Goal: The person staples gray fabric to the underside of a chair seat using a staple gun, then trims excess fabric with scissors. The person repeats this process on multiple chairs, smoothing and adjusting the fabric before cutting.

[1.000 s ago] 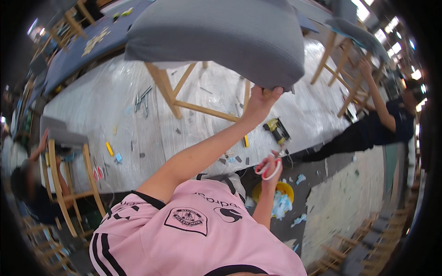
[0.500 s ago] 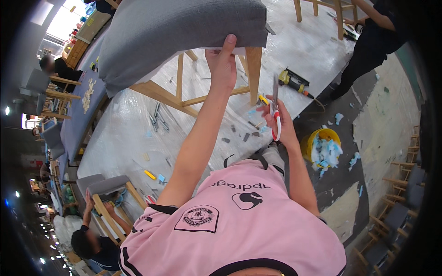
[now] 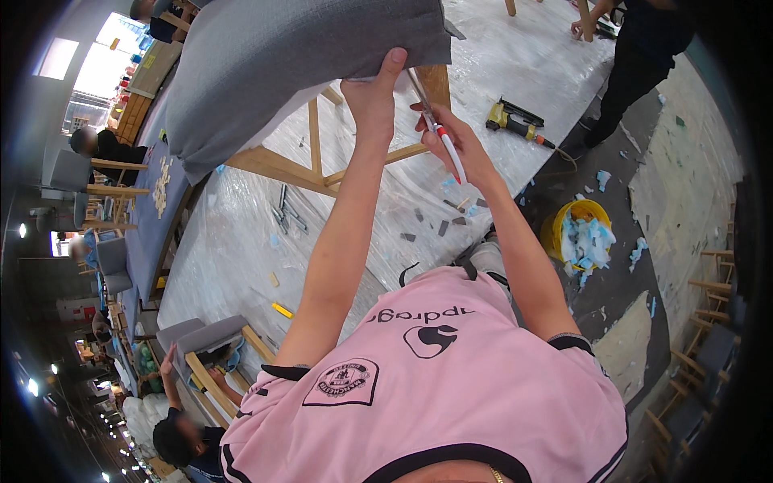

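- A worker in a pink jersey is leaning over an upholstered chair seat, its grey fabric (image 3: 306,56) stretched across a bare wooden frame (image 3: 322,165) on a plastic-covered floor; the seat is filling the top of the view, from about ten o'clock to one o'clock.
- The left hand (image 3: 372,92) is closing around the fabric's lower edge at twelve o'clock — thumb raised against the cloth, fingers curled under it, pinching the overhang.
- The right hand (image 3: 455,137) is gripping a pair of scissors (image 3: 439,133) with red-and-white handles, fingers wrapped tight; the blades are angling up toward the fabric edge, just beside the left hand. Whether the blades are parted cannot be told.
- The risk, as it appears: the blade tips are working close to the left thumb, so a slip or a sudden give in the cloth could nick it — or cut the fabric crookedly if the pinch is slackening.
- A yellow nail gun (image 3: 515,122) is lying at one o'clock, and a yellow bucket (image 3: 564,229) of foam scraps is sitting at three o'clock.
- Another person in dark clothing (image 3: 644,56) is working at two o'clock, well apart.
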